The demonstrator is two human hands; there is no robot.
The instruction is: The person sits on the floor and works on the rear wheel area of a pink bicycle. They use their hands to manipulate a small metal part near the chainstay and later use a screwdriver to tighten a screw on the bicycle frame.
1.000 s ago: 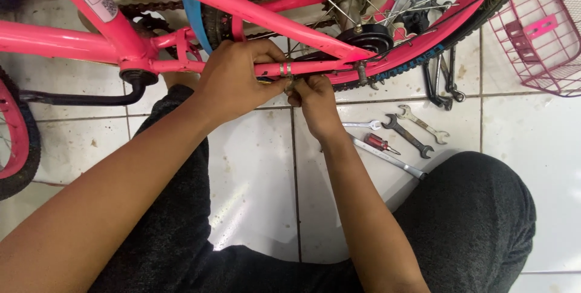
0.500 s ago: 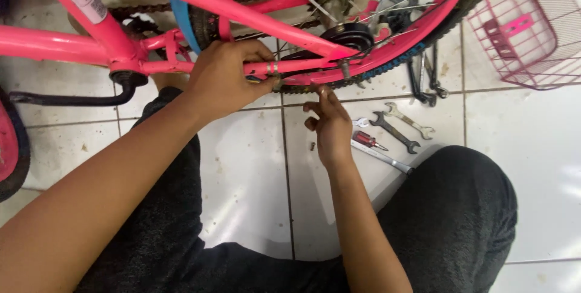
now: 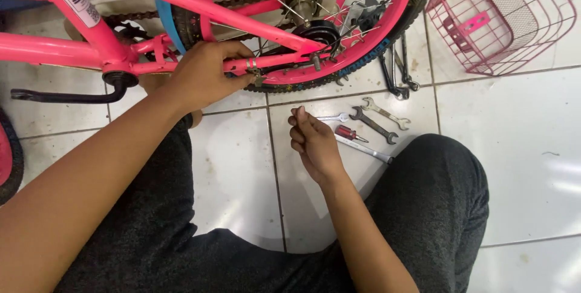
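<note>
A pink bicycle frame (image 3: 60, 51) stretches across the top of the view, with its rear wheel (image 3: 405, 20) and chain behind it. My left hand (image 3: 206, 78) is wrapped around the pink lower tube (image 3: 284, 62) near the rear hub. Below the wheel, my right hand (image 3: 315, 144) hovers over the white tiled floor. Its fingers are pinched together, and whether something small sits between them cannot be made out. Just right of that hand lie two open-ended wrenches (image 3: 372, 125) and a red-handled screwdriver (image 3: 346, 132).
A pink wire basket (image 3: 502, 20) sits on the floor at the top right. A black stand (image 3: 393, 75) hangs by the tyre. The black crank arm (image 3: 60, 95) points left. My knee in dark grey trousers (image 3: 436, 190) lies at the lower right.
My right hand has left the lower tube and dropped down toward me, fingers closing together. The left hand keeps its grip on the tube.
</note>
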